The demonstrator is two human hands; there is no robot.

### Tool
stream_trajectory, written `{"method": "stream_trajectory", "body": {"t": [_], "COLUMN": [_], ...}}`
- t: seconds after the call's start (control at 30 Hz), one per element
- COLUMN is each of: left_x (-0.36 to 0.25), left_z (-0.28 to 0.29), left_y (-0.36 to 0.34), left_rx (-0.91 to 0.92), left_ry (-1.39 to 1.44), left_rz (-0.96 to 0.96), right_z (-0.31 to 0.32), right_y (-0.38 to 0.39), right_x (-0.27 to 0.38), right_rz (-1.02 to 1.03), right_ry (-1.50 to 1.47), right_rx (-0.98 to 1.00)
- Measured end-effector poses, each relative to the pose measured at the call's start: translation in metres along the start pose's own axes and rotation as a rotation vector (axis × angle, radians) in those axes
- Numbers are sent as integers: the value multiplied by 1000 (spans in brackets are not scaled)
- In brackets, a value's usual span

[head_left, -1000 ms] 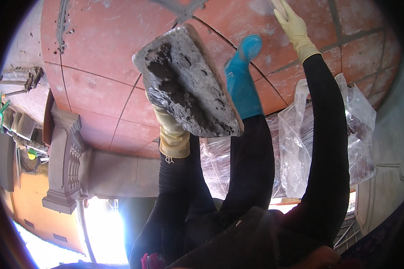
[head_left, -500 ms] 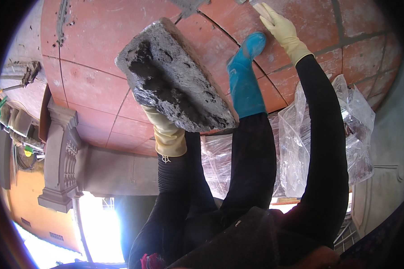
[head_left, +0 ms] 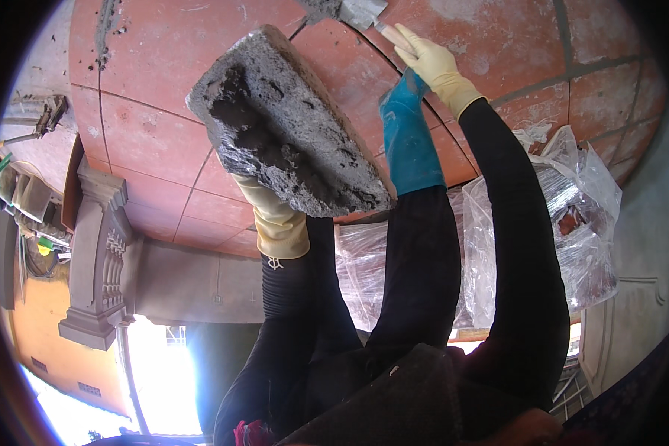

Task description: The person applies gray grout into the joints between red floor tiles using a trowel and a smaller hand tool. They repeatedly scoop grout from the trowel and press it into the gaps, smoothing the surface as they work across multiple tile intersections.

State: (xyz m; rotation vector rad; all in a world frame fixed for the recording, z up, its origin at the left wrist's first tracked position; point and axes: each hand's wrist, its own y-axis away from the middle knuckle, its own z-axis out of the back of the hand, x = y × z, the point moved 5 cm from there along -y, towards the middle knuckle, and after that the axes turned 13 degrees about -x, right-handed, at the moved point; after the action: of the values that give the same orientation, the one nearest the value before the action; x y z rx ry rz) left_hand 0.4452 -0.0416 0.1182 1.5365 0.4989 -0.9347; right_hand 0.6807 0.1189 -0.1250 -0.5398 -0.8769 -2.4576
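Observation:
My left hand (head_left: 271, 215), in a cream rubber glove, supports a grey, mortar-caked trough (head_left: 327, 141); its fingers are hidden underneath. Dark wet mortar (head_left: 267, 145) lies along the trough's hollow, which tilts down toward the right. My right hand (head_left: 435, 68), gloved alike, is closed around the handle of a trowel (head_left: 363, 13). The trowel's flat metal blade is at the top of the view, against grey mortar (head_left: 321, 9) on the joint between red tiles (head_left: 334, 63).
A teal rubber boot (head_left: 411, 141) covers my foot, close beneath my right hand. Clear plastic sheeting (head_left: 557, 215) wraps a bundle behind my right arm. A balustrade post (head_left: 97, 245) and a low grey wall (head_left: 201, 279) stand at the left. More grey joints (head_left: 572, 70) run between tiles.
My right hand has moved left and slightly down, bringing the trowel blade into view beside the grey mortar. The trough and my left hand have barely moved.

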Motion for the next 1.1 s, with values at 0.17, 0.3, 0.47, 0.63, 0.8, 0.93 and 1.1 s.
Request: {"method": "stream_trajectory", "body": {"t": [0.17, 0.3, 0.47, 0.63, 0.8, 0.93, 1.1], "left_x": [-5, -10, -36, -74, -95, -120, -144], "left_z": [5, 9, 21, 26, -10, -60, -93], "left_y": [-2, -5, -13, -26, -23, 2, 19], "left_rx": [60, -8, 26, 148, 26, 47, 146], "left_ry": [-81, -22, 85, 95, 168, 371, 513], "left_rz": [-109, -121, 54, 85, 196, 248, 234], "right_z": [-10, 11, 79, 166, 269, 321, 335], "right_y": [27, 70, 112, 152, 187, 218, 227], "right_x": [21, 44, 76, 125, 199, 270, 326], "right_rz": [-229, -448, -628, -530, -34, 83, 98], "right_ry": [-453, -903, -963, -969, -675, -522, -426], "right_rx": [46, 149, 92, -77, -406, -506, -648]}}
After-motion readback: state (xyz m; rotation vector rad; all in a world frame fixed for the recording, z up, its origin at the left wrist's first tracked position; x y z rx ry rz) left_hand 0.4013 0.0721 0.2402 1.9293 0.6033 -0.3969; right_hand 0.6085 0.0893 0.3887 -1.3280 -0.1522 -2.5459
